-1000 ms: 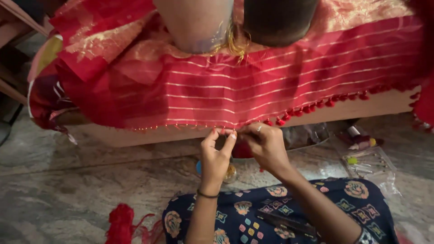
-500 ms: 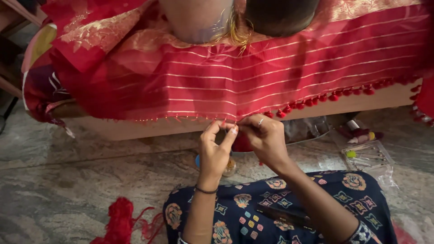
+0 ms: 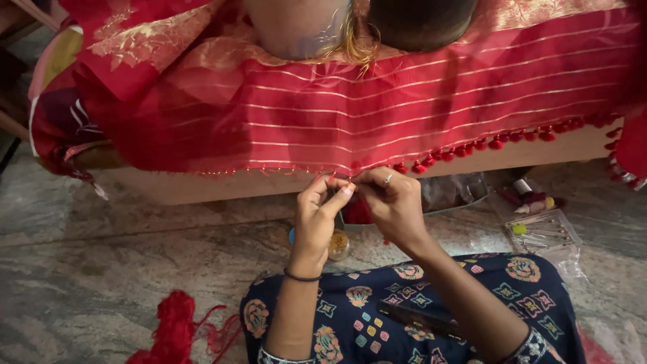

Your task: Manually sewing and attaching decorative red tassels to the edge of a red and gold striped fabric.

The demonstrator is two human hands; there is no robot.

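Your left hand (image 3: 317,216) and right hand (image 3: 391,202) both pinch the red cloth's (image 3: 404,108) hem, which runs lengthwise along the bench's (image 3: 222,185) front edge, tassels (image 3: 485,145) pointing down.

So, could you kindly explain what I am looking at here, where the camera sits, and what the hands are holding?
The camera is worn on a person's head and looks down at their own two bare hands. The left hand and the right hand meet at the lower edge of a red cloth with thin gold stripes, which hangs over a low wooden platform. Both pinch the hem; a needle or thread is too small to make out. Small red tassels line the hem to the right. On the stone floor lie a bundle of red thread, a small jar and a clear packet. The person's lap is covered in dark flowered fabric.
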